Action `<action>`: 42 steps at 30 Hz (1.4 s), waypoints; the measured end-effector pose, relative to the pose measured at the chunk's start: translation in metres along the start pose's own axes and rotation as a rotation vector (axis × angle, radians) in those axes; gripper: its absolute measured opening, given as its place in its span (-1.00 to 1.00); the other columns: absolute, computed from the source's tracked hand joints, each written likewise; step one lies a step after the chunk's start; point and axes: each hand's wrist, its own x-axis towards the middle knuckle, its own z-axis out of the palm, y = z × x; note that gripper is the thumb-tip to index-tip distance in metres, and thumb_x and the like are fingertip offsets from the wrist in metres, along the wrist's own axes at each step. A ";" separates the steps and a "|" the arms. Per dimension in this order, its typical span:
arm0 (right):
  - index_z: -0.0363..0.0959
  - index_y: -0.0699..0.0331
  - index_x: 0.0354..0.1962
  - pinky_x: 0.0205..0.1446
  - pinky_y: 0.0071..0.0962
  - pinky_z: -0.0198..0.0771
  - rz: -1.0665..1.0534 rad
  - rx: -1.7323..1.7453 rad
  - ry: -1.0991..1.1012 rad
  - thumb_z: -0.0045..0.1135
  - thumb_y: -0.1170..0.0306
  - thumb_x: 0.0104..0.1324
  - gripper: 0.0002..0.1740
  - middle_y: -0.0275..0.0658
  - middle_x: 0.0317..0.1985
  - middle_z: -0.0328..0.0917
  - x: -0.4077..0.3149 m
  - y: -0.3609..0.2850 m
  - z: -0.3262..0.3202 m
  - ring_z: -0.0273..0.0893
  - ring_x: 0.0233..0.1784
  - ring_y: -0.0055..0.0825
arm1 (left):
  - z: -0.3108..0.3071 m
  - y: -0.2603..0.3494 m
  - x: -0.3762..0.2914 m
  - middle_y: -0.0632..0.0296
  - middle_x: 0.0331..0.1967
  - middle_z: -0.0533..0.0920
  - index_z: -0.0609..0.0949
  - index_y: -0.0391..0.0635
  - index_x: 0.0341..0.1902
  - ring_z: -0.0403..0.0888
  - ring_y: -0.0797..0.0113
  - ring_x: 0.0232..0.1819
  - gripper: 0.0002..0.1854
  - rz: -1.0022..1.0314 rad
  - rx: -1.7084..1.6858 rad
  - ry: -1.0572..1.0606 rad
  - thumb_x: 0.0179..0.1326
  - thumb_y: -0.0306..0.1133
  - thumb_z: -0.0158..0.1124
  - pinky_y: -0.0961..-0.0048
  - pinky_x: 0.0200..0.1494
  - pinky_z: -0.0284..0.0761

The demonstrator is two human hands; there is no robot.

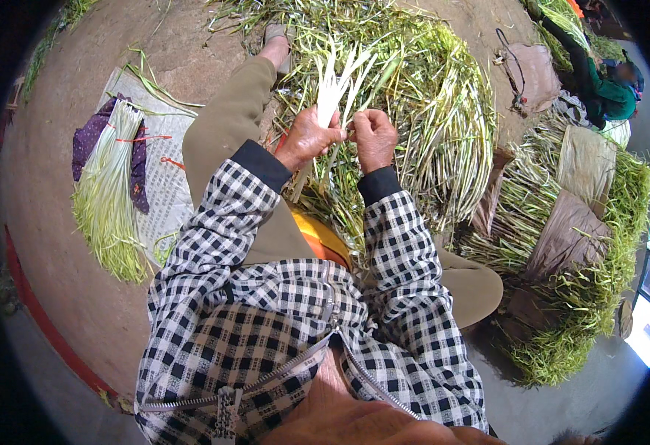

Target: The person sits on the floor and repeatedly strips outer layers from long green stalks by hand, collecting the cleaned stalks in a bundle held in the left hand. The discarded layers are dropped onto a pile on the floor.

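Note:
My left hand [311, 136] is closed around a small bunch of pale, flat-leaved stalks [333, 83], probably garlic chives, whose white ends fan out away from me. Close beside it, my right hand [372, 133] pinches a greenish leaf or stalk [383, 80] between thumb and curled fingers. Under and beyond both hands spreads a large heap of loose green and straw-coloured stalks [447, 117]. At the left lies a bundle of yellow-green stalks [111, 194], bound near its white end with a red tie [144, 138], on a purple cloth [89, 139].
A printed pale sheet [164, 183] lies under the bundle. At right, a big pile of stalks [530, 206] is partly wrapped in brown cloth [569, 233]. Another person [614, 94] in green sits at the upper right, near a flat brownish sack [533, 78]. An orange-yellow object [319, 231] shows beneath my legs.

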 end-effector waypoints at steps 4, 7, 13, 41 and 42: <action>0.37 0.25 -0.39 -0.70 -0.70 0.17 0.235 0.503 0.165 -0.09 0.37 0.27 -0.87 -0.35 -0.59 0.42 -0.007 0.010 -0.013 0.26 -0.71 -0.70 | -0.008 0.005 0.003 0.38 -0.59 0.48 0.43 -0.10 -0.41 0.31 0.68 -0.75 -0.74 -0.022 -0.124 0.023 -0.11 -0.58 0.34 0.74 -0.76 0.19; 0.37 0.25 -0.40 -0.68 -0.70 0.18 0.334 0.447 0.085 -0.11 0.32 0.31 -0.81 -0.30 -0.54 0.48 -0.014 0.022 -0.031 0.28 -0.68 -0.72 | -0.014 0.009 0.003 0.28 -0.52 0.58 0.41 -0.08 -0.38 0.28 0.72 -0.79 -0.76 -0.015 -0.205 0.021 -0.03 -0.57 0.30 0.80 -0.79 0.12; 0.43 0.27 -0.11 -0.45 -0.58 0.40 0.161 -0.156 -0.635 -0.02 0.17 0.28 -0.63 -0.20 -0.37 0.58 -0.071 0.052 -0.054 0.48 -0.48 -0.52 | -0.022 0.015 0.010 0.19 -0.51 0.59 0.40 -0.09 -0.35 0.26 0.72 -0.80 -0.77 -0.044 -0.328 0.060 0.02 -0.61 0.26 0.79 -0.81 0.10; 0.47 0.20 -0.29 -0.29 -0.22 0.42 0.011 -0.669 -0.542 -0.02 0.30 0.25 -0.81 -0.08 -0.44 0.53 -0.093 0.109 -0.081 0.49 -0.39 -0.10 | -0.042 0.021 0.017 0.35 -0.59 0.50 0.45 -0.08 -0.25 0.27 0.74 -0.71 -0.86 0.109 -0.332 0.131 0.26 -0.29 0.11 0.79 -0.79 0.10; 0.48 0.20 -0.27 -0.26 -0.22 0.42 0.031 -0.662 -0.542 0.00 0.31 0.23 -0.81 -0.07 -0.41 0.54 -0.085 0.110 -0.087 0.50 -0.36 -0.11 | -0.042 0.021 0.016 0.35 -0.59 0.50 0.45 -0.07 -0.24 0.28 0.74 -0.71 -0.86 0.084 -0.330 0.134 0.26 -0.29 0.11 0.79 -0.79 0.11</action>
